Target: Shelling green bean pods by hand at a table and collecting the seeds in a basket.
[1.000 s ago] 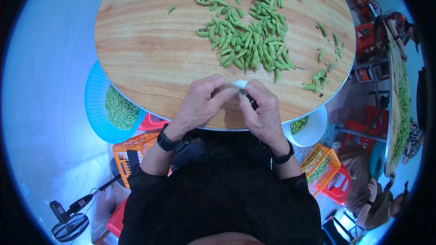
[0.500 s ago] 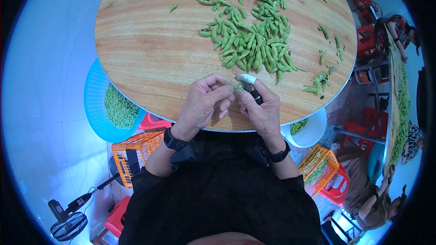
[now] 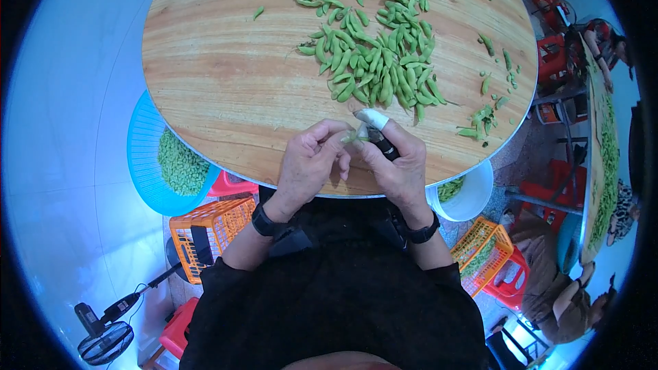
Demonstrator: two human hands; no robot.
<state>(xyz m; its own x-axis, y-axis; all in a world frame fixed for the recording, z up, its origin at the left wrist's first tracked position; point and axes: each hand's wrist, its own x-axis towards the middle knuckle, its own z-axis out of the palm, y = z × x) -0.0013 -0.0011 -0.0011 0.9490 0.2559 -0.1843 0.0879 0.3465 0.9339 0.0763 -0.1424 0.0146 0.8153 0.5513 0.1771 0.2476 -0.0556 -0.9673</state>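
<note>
Close at the round wooden table's [image 3: 226,89] six o'clock edge, the left hand [image 3: 308,164] and right hand [image 3: 397,164], which grips a dark-handled knife [image 3: 384,145], pinch one green bean pod [image 3: 353,137] between closed fingertips, where a slip could nick a finger.

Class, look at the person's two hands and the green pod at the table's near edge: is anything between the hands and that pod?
Nothing visible is. The left hand and right hand both already pinch the green pod. The right hand also holds a dark-handled tool beside it.
</note>
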